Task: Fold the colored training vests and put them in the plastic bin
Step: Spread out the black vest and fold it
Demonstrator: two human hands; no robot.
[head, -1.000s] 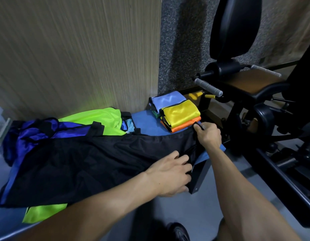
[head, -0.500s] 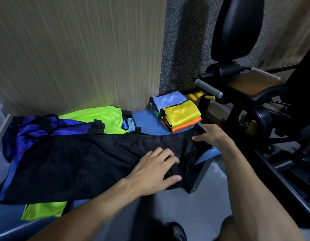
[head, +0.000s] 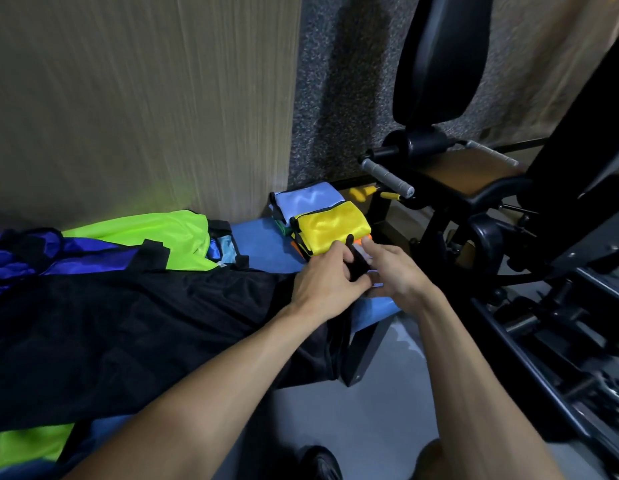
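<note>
Nearest the camera, a dark shoe is poking in at the bottom edge, mostly cut off, and two bare forearms are reaching forward over the blue counter. A black vest is lying spread across the counter, its right end draping over the counter's edge and hiding much of the surface. A lime-green vest is showing beyond it and again at the lower left corner, the part between being covered by the black cloth. At the far left a blue-purple vest is bunching up, cut off by the frame edge. The left hand is curling its fingers around a black strap at the black vest's right end. The right hand is meeting it there with an extended forefinger; whether its thumb is pinching the strap is hard to tell, since the left hand is blocking it. Just beyond the hands, folded vests are sitting stacked: a yellow vest over an orange one barely peeking out, with a light-blue vest behind. Dark gym equipment is standing to the right.
</note>
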